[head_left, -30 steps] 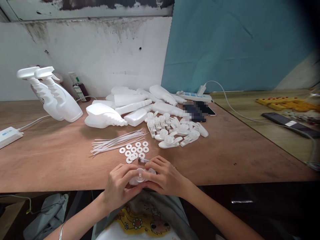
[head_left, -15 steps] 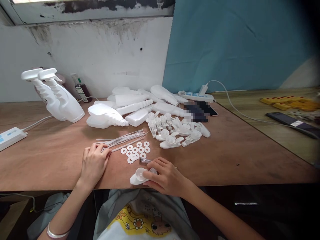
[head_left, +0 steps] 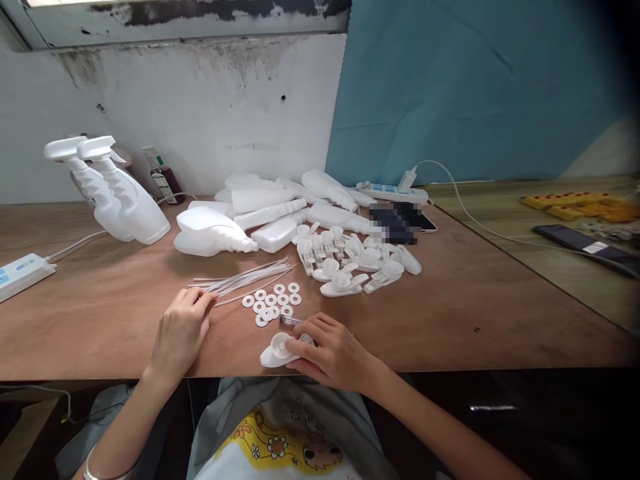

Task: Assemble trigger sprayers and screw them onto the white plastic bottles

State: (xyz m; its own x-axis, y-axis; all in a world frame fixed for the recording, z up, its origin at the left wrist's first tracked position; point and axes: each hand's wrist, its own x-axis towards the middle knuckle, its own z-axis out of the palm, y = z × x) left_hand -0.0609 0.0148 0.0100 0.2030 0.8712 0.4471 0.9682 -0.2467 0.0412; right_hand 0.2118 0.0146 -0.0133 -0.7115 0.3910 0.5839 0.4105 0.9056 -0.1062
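Soft, even light is falling from above and slightly left, keeping the tabletop (head_left: 450, 300) bright without harsh glare. The lying bottles (head_left: 210, 233) are casting only faint, short shadows toward the viewer. The white plastic is glowing almost overexposed, losing surface detail. The right edge and upper right corner are darkening into a vignette, and straight lines are bowing near the borders. A pixelated patch (head_left: 395, 223) is masking one object. The space under the tabletop is sinking into darkness.

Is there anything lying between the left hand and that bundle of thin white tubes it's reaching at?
Nothing visible. The left hand already has its fingertips at the near end of the thin white tubes. The washers lie to the side, toward the right hand.
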